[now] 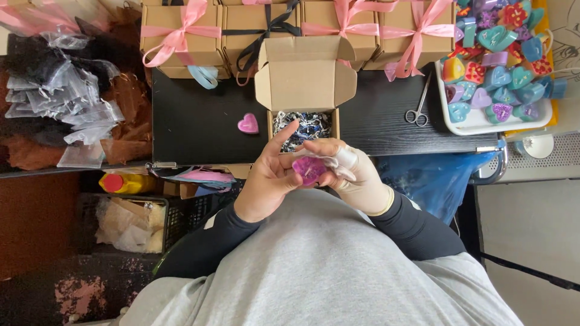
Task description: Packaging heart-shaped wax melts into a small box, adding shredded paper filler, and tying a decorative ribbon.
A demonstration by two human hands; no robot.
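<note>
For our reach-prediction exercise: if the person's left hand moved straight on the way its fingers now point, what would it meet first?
The left hand points up and away from the body, so it would probably first meet the open cardboard box with shredded filling; depth is unclear.

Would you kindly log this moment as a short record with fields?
Left hand: left hand touching the purple heart
Right hand: gloved right hand holding the same heart
Open box: small cardboard box, flaps up, shredded filling inside
Table: pink heart, scissors
Tray: white tray heaped with coloured hearts
Behind: ribboned boxes
</note>
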